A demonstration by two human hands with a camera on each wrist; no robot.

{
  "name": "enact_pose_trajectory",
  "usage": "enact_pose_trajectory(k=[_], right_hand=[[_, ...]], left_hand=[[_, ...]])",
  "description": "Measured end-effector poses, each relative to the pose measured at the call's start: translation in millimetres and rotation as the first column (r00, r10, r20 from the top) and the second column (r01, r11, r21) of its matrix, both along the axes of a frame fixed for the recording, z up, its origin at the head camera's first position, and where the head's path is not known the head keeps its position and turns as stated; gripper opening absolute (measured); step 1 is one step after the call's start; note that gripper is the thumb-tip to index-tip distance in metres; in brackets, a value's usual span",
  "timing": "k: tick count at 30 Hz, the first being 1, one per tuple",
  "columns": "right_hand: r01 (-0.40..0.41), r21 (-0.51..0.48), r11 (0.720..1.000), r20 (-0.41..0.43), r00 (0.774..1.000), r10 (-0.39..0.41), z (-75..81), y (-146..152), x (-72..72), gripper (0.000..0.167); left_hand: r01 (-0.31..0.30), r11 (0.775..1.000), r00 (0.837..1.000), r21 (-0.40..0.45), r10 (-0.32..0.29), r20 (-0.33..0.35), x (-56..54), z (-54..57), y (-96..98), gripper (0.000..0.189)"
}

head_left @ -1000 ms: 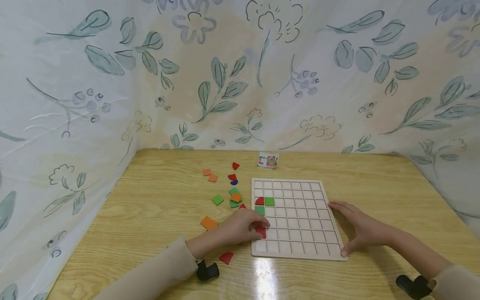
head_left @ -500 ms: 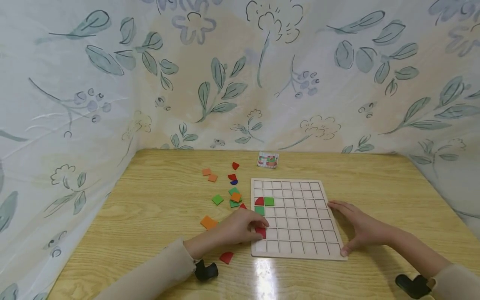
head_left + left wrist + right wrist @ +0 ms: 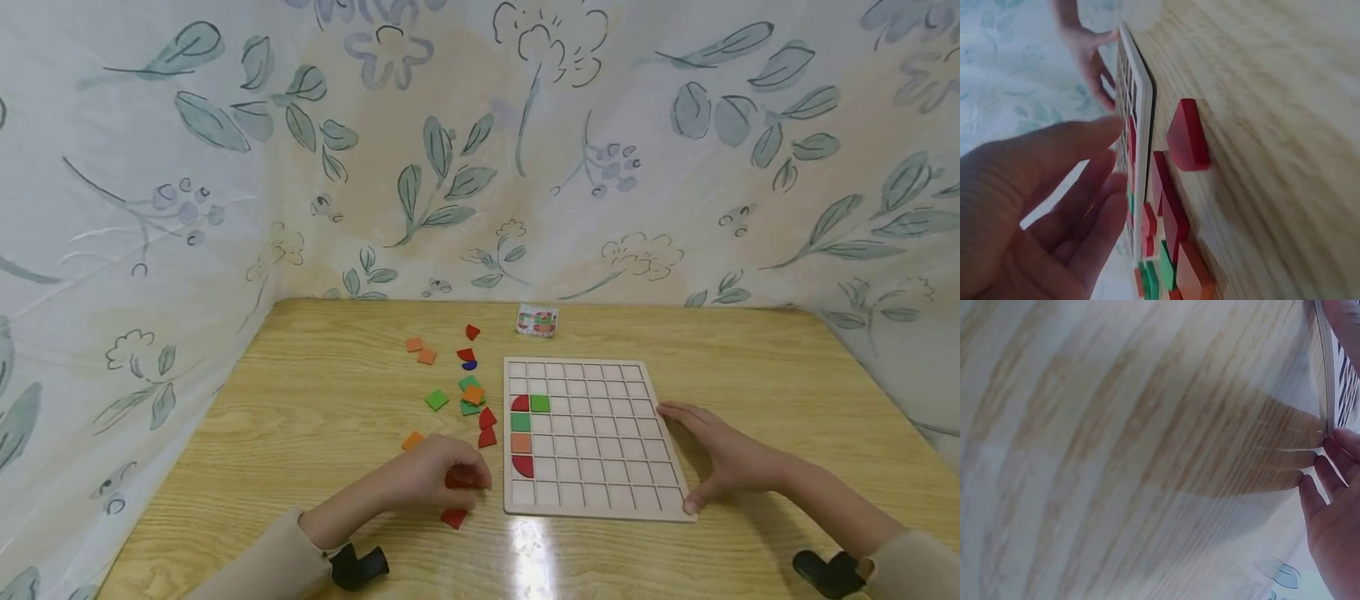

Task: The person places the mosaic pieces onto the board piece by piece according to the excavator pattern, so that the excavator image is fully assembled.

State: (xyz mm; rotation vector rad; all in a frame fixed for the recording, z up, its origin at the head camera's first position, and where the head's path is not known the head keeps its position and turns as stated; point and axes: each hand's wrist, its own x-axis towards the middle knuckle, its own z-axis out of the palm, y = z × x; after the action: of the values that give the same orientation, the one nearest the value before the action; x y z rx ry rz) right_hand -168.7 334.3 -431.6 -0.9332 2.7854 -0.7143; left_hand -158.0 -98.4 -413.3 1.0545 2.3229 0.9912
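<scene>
My left hand [image 3: 429, 473] hovers over loose pieces left of the wooden grid board [image 3: 600, 471], fingers loosely bent and apart from the thumb. Nothing sits between them in the left wrist view. Near it on the table is a red quarter-circle tile [image 3: 1189, 134]; more red ones lie partly hidden under the hand. Along the board's left column are a red quarter-circle [image 3: 521, 403], a green square [image 3: 521, 422], a salmon square [image 3: 521, 443] and another red quarter-circle tile [image 3: 523, 467]. A light green square [image 3: 540, 404] adjoins the top one. My right hand [image 3: 731, 454] touches the board's right edge, fingers spread.
Loose tiles are scattered left of the board: green squares [image 3: 437, 400], orange squares [image 3: 412, 441], salmon squares [image 3: 427, 357], red quarter-circles [image 3: 487, 437] and a blue half-round piece [image 3: 469, 365]. Behind the board lies a small printed card [image 3: 537, 320]. Floral cloth [image 3: 420, 167] encloses the table.
My left hand has come off the lower red tile on the board and moved left over the loose pieces, uncovering the salmon square. The right hand stays at the board's edge.
</scene>
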Motion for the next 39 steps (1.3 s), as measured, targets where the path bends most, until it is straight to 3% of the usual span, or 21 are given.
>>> enact_pose_trajectory(k=[3,6,10,13,20,26,32,35,39], right_hand=[[-0.003,0.008,1.0,0.003,1.0,0.003,0.5,-1,-0.2,0.122],[0.004,0.01,1.0,0.016,1.0,-0.004,0.7,-1,-0.1,0.123],[0.021,0.022,1.0,0.043,0.999,-0.022,1.1,-2,0.3,0.123],[0.028,0.026,0.999,0.051,0.998,-0.029,1.2,-1,0.4,0.122],[0.011,-0.001,1.0,0.035,0.999,-0.011,0.3,0,-0.6,0.121],[0.0,-0.009,1.0,0.018,1.0,0.0,-2.6,0,0.3,0.121],[0.006,-0.006,1.0,0.026,1.0,-0.006,-2.8,0,1.4,0.121],[0.006,-0.007,1.0,0.03,1.0,-0.006,-1.9,0,1.5,0.12],[0.01,-0.008,1.0,0.033,0.999,-0.01,-0.7,0,1.0,0.12]], left_hand=[[0.087,0.996,0.995,-0.026,-0.088,-0.041,7.5,0.8,-10.3,0.018],[0.168,0.984,0.981,-0.058,-0.173,-0.092,12.4,0.0,-15.7,0.021],[0.197,0.976,0.966,-0.088,-0.209,-0.152,15.2,-2.8,-14.7,0.025],[0.178,0.977,0.957,-0.12,-0.2,-0.21,14.2,-4.5,-9.5,0.022],[0.079,0.992,0.98,-0.097,-0.095,-0.177,10.6,-6.3,1.9,0.02],[0.112,0.986,0.953,-0.125,-0.143,-0.268,9.5,-1.5,-1.2,0.022],[0.113,0.984,0.951,-0.135,-0.147,-0.274,8.9,-0.6,-2.9,0.018],[0.075,0.99,0.954,-0.118,-0.106,-0.281,8.1,-4.7,-0.7,0.016],[-0.025,0.996,0.956,-0.088,-0.002,-0.294,8.4,-13.3,5.3,0.017]])
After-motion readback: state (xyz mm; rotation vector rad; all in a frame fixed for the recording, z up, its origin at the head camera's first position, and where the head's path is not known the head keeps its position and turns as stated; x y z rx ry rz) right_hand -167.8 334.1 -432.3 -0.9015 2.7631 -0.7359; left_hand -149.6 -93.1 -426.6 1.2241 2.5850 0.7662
